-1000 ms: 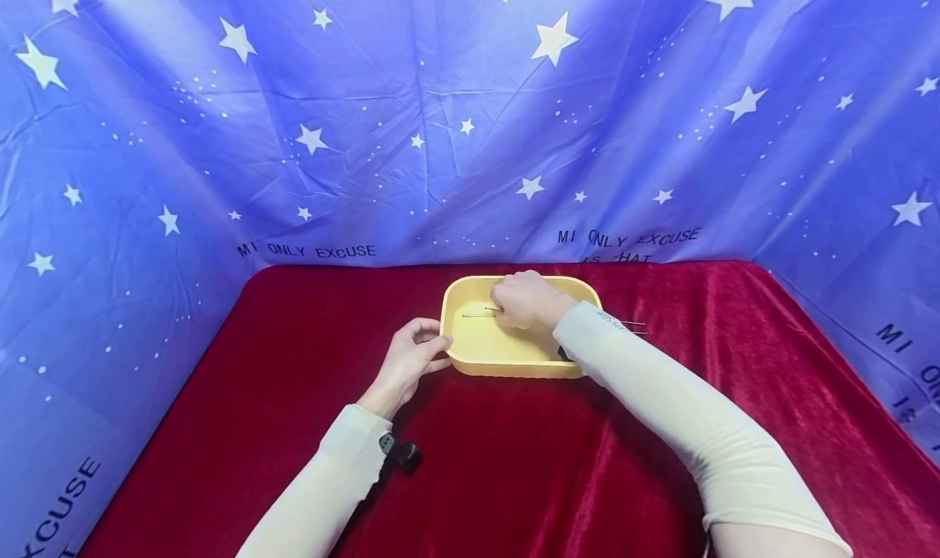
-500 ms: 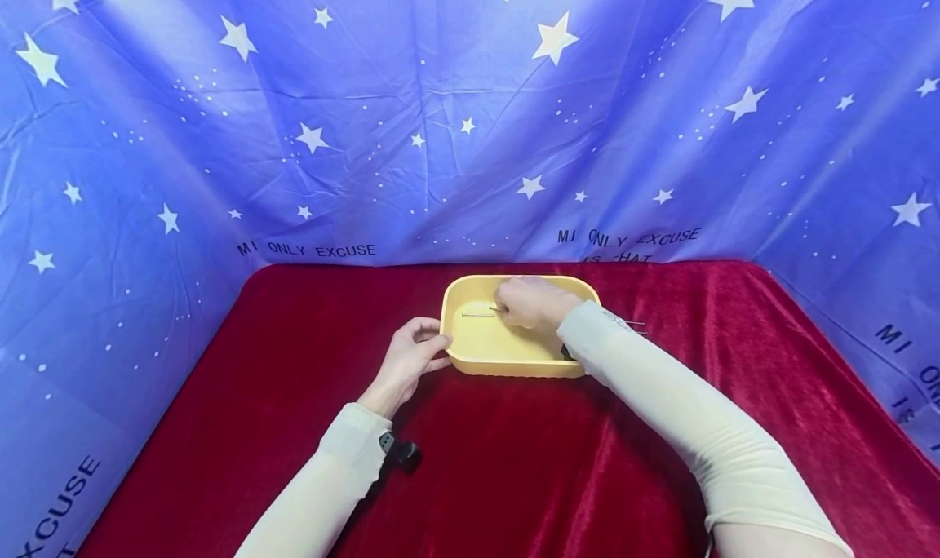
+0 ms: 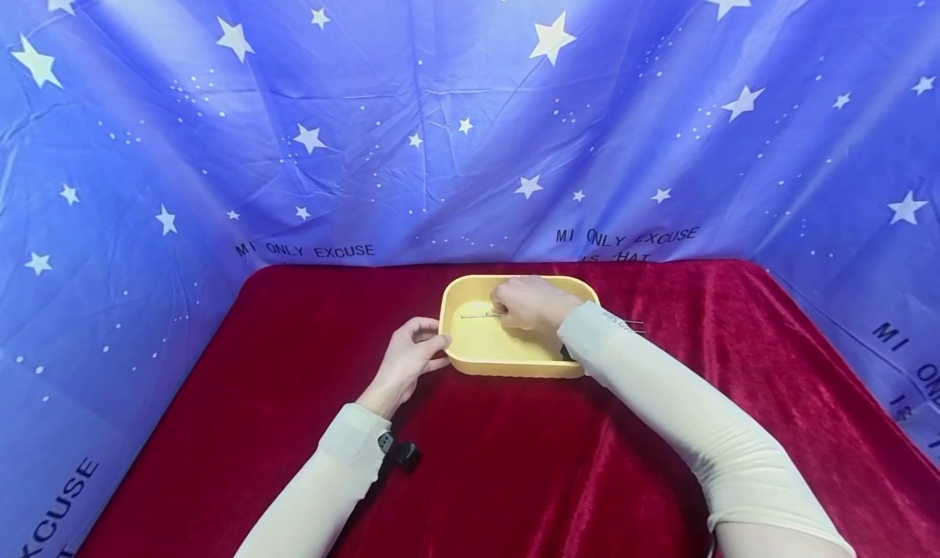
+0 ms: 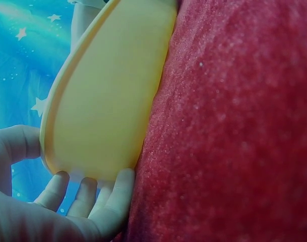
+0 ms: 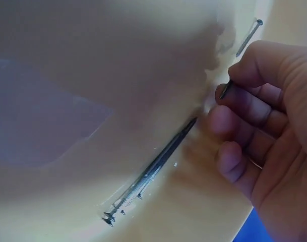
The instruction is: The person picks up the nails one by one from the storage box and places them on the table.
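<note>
- right hand (image 3: 532,301): fingers narrow, pinching one nail (image 5: 225,91) inside the yellow tray (image 3: 514,369);
- a bundle of nails (image 5: 153,166) lies just beside, on the tray's floor;
- left hand (image 3: 407,356) holds the tray's left end;
- likely step: picking up a single nail; next move probably calls for a firm pinch, lifting clear

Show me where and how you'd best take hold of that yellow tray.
I'd probably grip the yellow tray by its rounded left end, coming from the person's left, with thumb and fingers spread around the outside. The wall curves there, and the left hand is against it. The right hand is inside, its sleeve crossing the right end, so that side looks crowded.
</note>
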A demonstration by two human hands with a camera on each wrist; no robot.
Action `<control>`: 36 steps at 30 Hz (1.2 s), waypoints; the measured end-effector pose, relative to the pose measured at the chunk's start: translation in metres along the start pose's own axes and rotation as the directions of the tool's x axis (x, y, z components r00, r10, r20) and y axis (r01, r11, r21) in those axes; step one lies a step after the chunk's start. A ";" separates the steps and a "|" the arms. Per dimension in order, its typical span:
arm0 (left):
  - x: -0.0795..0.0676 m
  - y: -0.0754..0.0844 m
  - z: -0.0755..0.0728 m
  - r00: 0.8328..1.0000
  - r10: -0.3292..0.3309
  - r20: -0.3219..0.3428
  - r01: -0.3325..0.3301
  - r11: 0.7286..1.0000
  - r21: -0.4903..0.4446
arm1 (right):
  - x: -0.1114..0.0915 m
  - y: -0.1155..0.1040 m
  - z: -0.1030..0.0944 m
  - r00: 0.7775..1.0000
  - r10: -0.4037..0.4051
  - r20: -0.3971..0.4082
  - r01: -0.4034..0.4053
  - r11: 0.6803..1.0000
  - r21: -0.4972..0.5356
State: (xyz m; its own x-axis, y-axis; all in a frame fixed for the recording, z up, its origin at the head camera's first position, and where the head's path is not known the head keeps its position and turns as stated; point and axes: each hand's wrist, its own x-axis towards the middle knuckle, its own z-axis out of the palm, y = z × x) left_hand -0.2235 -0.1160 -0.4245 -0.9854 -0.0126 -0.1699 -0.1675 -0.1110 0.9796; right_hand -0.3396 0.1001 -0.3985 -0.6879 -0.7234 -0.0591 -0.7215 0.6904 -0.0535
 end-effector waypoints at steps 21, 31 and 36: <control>-0.001 0.001 0.001 1.000 -0.012 -0.012 0.012 1.000 -0.013 | -0.007 0.000 -0.027 0.999 -0.005 -0.039 0.009 0.995 0.097; -0.001 0.002 0.000 0.999 -0.033 0.005 0.033 0.999 0.000 | -0.017 0.005 -0.036 0.998 0.001 -0.068 0.006 0.994 0.108; -0.002 0.002 0.001 0.999 -0.029 0.017 0.029 0.999 0.021 | -0.022 0.007 -0.042 0.997 0.012 -0.079 -0.003 0.995 0.103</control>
State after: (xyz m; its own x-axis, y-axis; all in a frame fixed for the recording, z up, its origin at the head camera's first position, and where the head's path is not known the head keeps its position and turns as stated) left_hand -0.2221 -0.1157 -0.4222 -0.9805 0.0073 -0.1966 -0.1965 -0.0901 0.9764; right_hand -0.3328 0.1209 -0.3553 -0.7003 -0.7136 0.0193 -0.7071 0.6897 -0.1562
